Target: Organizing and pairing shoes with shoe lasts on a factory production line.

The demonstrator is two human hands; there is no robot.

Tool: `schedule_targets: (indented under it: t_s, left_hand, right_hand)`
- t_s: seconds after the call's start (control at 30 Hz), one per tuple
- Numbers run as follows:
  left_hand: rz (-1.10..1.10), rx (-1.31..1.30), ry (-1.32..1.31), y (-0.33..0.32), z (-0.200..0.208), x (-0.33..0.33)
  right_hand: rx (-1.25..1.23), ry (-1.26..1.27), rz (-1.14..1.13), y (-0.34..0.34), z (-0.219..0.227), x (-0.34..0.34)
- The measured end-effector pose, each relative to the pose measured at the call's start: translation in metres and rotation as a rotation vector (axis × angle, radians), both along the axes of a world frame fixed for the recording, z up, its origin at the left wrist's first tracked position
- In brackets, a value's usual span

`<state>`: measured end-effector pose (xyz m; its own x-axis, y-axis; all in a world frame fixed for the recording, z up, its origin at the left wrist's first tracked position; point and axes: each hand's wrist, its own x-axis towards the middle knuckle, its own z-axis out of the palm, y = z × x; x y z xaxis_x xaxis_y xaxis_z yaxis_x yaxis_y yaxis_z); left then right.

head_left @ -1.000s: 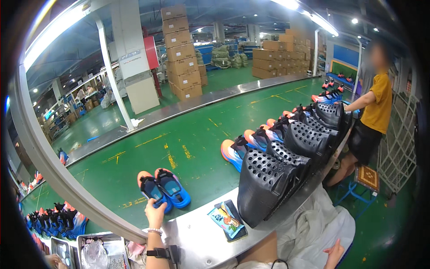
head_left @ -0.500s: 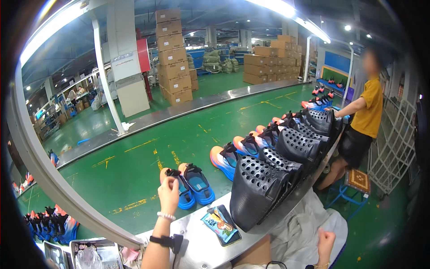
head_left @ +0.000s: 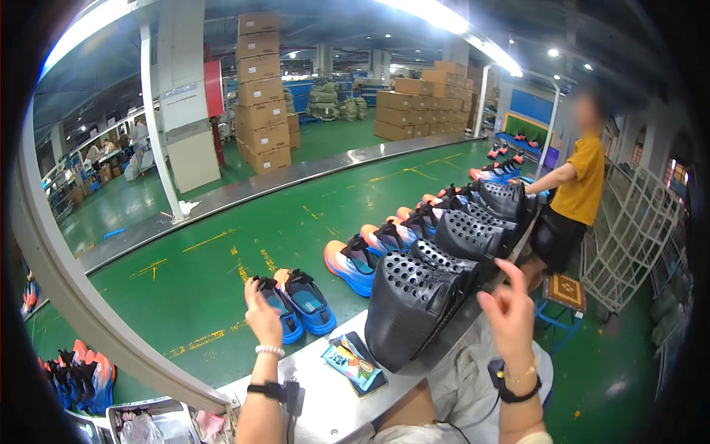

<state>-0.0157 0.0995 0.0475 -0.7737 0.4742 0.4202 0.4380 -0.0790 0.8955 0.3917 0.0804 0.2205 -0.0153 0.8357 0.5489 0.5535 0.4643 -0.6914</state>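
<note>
On the long green desk (head_left: 196,296), one pair of orange and blue shoes (head_left: 302,317) stands close to the near metal edge (head_left: 318,411), with the toes pointing toward the far edge. The left hand (head_left: 264,318) is at the left shoe (head_left: 292,329) and covers a part of its front. Its fingers are bent, but I cannot tell if the grip grasps the shoe or only lies against it. The right shoe (head_left: 314,303) is just beside, with its opening upward.

The right hand (head_left: 510,307) is raised to the right of the nearest black perforated bin (head_left: 403,318). Its grip is released: thumb and forefinger are apart, and nothing is between them.

More black bins (head_left: 466,233) follow in a row along the near edge, and behind them stand similar shoes (head_left: 353,270). On the metal edge, left of the nearest bin, a light-blue packet (head_left: 351,364) lies on a dark flat object (head_left: 379,383). Toward the far right end of the desk, a co-worker (head_left: 580,177) in yellow shirt stretches one arm to the row.
</note>
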Motion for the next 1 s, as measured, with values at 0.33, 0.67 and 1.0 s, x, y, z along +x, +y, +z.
schedule_targets:
  t_s: [0.33,0.67,1.0]
  left_hand:
    - [-0.152,-0.030,-0.147,-0.051,-0.074,-0.009]
    - [-0.059,-0.204,-0.074,-0.072,-0.066,-0.005]
    - [-0.075,-0.145,-0.147,-0.062,-0.063,0.000]
  right_hand:
    - [-0.155,-0.906,0.049,0.043,0.054,-0.048]
    - [0.130,-0.719,0.292,-0.011,0.112,-0.153]
    - [-0.602,-1.140,0.689,0.097,-0.036,-0.367]
